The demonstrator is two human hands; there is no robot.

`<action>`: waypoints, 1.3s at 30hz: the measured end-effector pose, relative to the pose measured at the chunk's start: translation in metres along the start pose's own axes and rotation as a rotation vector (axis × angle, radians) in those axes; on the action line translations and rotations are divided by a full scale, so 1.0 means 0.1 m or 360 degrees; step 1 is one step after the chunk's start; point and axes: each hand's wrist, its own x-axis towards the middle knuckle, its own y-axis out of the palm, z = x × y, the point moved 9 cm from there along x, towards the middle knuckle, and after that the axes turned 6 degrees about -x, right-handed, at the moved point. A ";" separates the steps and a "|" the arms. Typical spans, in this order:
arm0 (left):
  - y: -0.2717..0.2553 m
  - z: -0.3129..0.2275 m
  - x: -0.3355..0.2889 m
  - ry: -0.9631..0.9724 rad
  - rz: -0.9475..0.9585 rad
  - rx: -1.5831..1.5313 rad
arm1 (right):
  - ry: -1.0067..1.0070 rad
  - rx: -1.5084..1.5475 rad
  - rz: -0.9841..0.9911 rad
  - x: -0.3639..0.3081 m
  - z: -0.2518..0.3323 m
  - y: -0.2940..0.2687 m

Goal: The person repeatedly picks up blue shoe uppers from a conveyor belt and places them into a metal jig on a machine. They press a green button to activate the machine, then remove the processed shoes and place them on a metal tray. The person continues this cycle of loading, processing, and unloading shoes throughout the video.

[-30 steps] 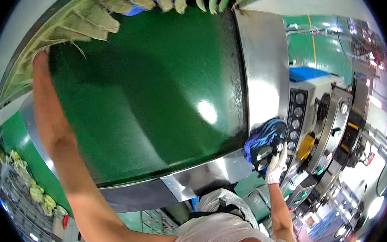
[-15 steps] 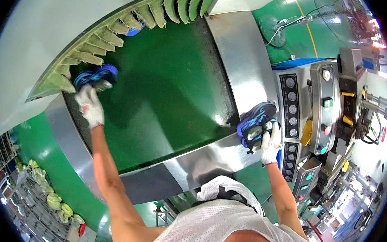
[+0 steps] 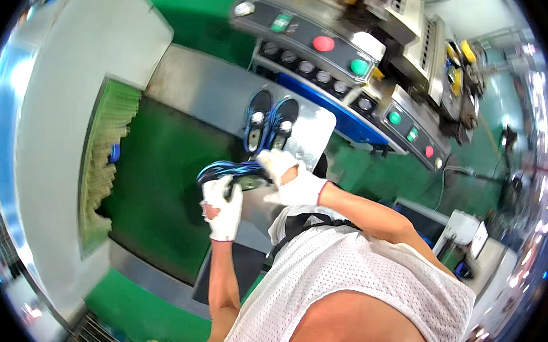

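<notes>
Over the near edge of the green conveyor belt (image 3: pixel 166 189), a dark sports shoe with blue stripes (image 3: pixel 224 170) lies tilted on its side, its opening toward me. White-gloved, my left hand (image 3: pixel 223 208) grips it with the fingers at its lower side. At the shoe's other end is my right hand (image 3: pixel 295 182), also gloved, thumb and fingers apart; whether it touches the shoe is blurred. Beyond that hand, two matching shoes, a left one (image 3: pixel 256 123) and a right one (image 3: pixel 282 124), stand side by side on the steel border (image 3: pixel 198 82).
A pale machine housing (image 3: pixel 74 52) with a fringed green curtain (image 3: pixel 101 173) covers the belt's left end; something blue (image 3: pixel 114 153) shows at the fringe. Across the border stands a control panel (image 3: pixel 307 38) with coloured buttons and gauges. Another button box (image 3: pixel 411 126) is further right.
My view has swung round to the right. My left hand has brought its shoe from the curtain to the near edge. My right hand has left the shoes at the border and reached toward this shoe.
</notes>
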 end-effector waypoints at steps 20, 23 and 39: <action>4.54 -5.35 0.52 0.1289 0.0974 -0.0416 | 0.0566 0.2477 -0.2161 -4.15 -2.69 -1.56; 5.69 -5.57 0.86 0.0915 0.1126 -0.0351 | 0.0812 0.2567 -0.2539 -4.61 -2.86 -1.41; 6.67 -5.90 1.71 0.0546 0.1070 0.0059 | 0.1405 0.2707 -0.2713 -5.04 -3.29 -1.37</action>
